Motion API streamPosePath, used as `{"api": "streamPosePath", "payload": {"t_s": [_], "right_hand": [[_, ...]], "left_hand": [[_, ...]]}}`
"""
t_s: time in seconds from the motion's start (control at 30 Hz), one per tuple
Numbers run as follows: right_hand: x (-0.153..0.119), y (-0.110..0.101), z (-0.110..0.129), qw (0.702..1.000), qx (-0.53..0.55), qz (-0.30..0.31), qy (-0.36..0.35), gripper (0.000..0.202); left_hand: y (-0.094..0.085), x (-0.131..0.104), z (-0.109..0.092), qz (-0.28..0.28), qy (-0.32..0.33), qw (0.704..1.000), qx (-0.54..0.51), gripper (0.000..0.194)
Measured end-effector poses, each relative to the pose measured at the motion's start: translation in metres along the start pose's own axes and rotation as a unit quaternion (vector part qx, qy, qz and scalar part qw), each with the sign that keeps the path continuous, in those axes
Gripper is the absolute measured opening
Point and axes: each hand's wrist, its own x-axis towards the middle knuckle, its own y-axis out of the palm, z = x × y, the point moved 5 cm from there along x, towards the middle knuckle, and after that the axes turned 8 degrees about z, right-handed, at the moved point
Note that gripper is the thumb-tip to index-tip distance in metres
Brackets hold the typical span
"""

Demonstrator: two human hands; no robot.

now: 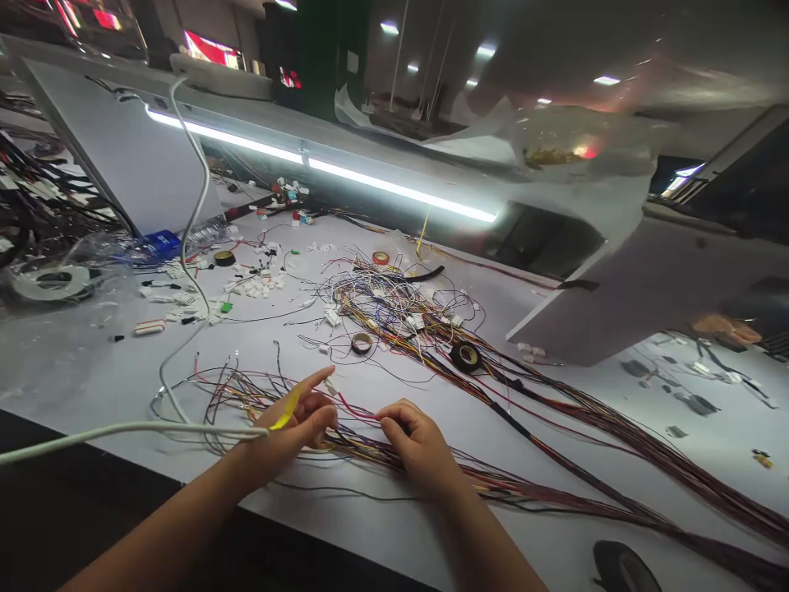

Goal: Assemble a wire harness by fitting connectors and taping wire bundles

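Presumably to steady it, the right hand point(419, 440) pinches a red wire point(353, 410); the half-curled left hand's point(302, 421) hold I can't tell.

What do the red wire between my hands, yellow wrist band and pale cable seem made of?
Red wire: probably smooth plastic, evenly coloured; core hidden. Yellow band: thin, flat, bright; plastic or fabric, unclear. Pale cable: likely matte plastic or rubber, curving smoothly.
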Motion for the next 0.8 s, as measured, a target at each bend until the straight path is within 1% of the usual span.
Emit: {"api": "streamPosePath", "payload": {"t_s": [0.03,0.07,0.1,0.13,0.2,0.23,0.3,0.37,0.4,0.47,0.5,0.57,0.6,0.63,0.67,0.73,0.8], "right_hand": [[-0.001,0.0,0.0,1.0,-0.007,0.014,-0.005,0.019],[-0.003,0.0,0.001,0.999,-0.024,0.017,-0.014,0.018],[-0.004,-0.001,0.003,0.998,-0.057,0.003,-0.025,0.017],[-0.005,-0.003,0.006,0.993,-0.106,-0.028,-0.039,0.019],[-0.007,0.0,0.017,0.968,-0.221,-0.093,-0.079,0.024],[-0.006,0.007,0.023,0.952,-0.271,-0.1,-0.1,0.025],[0.001,0.027,0.031,0.933,-0.332,-0.063,-0.125,0.02],[0.012,0.047,0.034,0.928,-0.354,-0.026,-0.117,0.012],[0.018,0.054,0.034,0.927,-0.359,-0.02,-0.107,0.01],[0.025,0.063,0.034,0.932,-0.344,-0.022,-0.114,0.009],[0.026,0.065,0.034,0.938,-0.318,-0.019,-0.138,0.01],[0.022,0.064,0.036,0.951,-0.228,-0.006,-0.208,0.01],[0.018,0.061,0.036,0.957,-0.174,-0.002,-0.232,0.01],[0.014,0.057,0.035,0.963,-0.12,-0.001,-0.239,0.01],[0.01,0.053,0.032,0.971,-0.07,-0.004,-0.227,0.012],[0.008,0.047,0.024,0.987,0.007,-0.028,-0.16,0.014],[0.008,0.046,0.016,0.993,0.042,-0.06,-0.091,0.016]], "left_hand": [[0.007,0.007,-0.001,0.009,-0.018,0.997,-0.078,0.046],[0.011,0.015,-0.002,0.013,-0.029,0.991,-0.13,0.038],[0.013,0.024,-0.003,0.016,-0.036,0.987,-0.155,0.033],[0.012,0.033,-0.002,0.021,-0.041,0.986,-0.157,0.031],[0.007,0.049,0.002,0.028,-0.047,0.991,-0.123,0.032],[0.003,0.055,0.004,0.026,-0.048,0.993,-0.101,0.033],[-0.002,0.062,0.009,0.017,-0.057,0.996,-0.071,0.033],[-0.005,0.063,0.012,0.01,-0.077,0.994,-0.08,0.034],[-0.005,0.062,0.013,0.003,-0.087,0.991,-0.1,0.036],[-0.006,0.057,0.015,-0.018,-0.098,0.982,-0.16,0.039],[-0.007,0.055,0.015,-0.03,-0.097,0.976,-0.194,0.039],[-0.007,0.049,0.016,-0.039,-0.094,0.962,-0.253,0.036],[-0.007,0.047,0.017,-0.037,-0.093,0.956,-0.277,0.034],[-0.006,0.044,0.018,-0.032,-0.093,0.95,-0.298,0.034],[-0.005,0.042,0.02,-0.028,-0.094,0.944,-0.316,0.035],[-0.003,0.039,0.023,-0.025,-0.09,0.933,-0.348,0.037],[-0.001,0.037,0.026,-0.029,-0.075,0.927,-0.368,0.032]]}}
